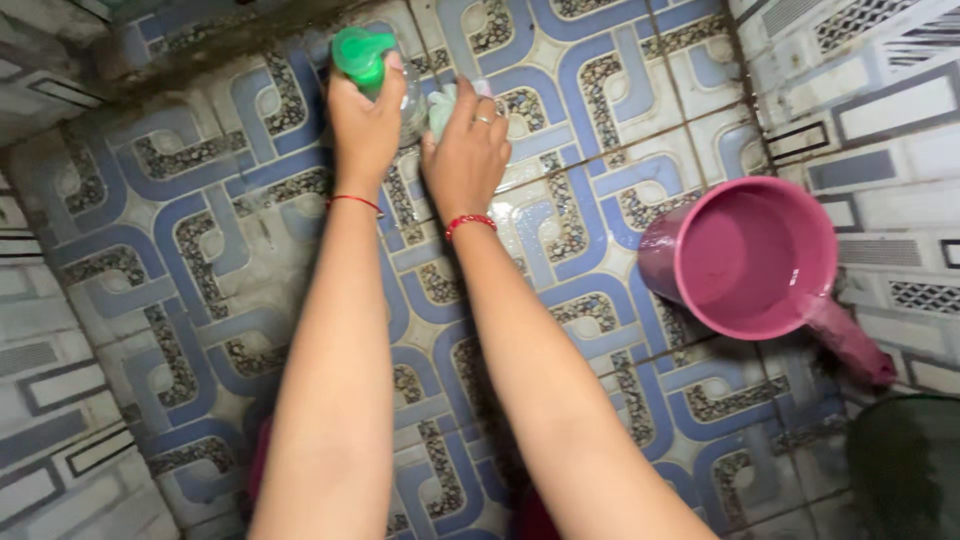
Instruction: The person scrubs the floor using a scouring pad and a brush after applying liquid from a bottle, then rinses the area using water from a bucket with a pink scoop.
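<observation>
My left hand [362, 125] grips a clear bottle with a green cap [360, 55], held out over the wet patterned floor tiles [190, 240]. Right beside it, my right hand [465, 160] is closed on a small pale green scrub pad [442, 105] that presses against the bottle's side. A ring sits on one finger of the right hand, and both wrists carry a red thread band. Most of the bottle's body is hidden behind my hands.
A pink plastic dipper [750, 255] with a handle lies on its side at the right, its mouth facing me. A dark green bucket [905, 465] shows at the bottom right corner. Tiled walls [880, 110] rise on the left and right.
</observation>
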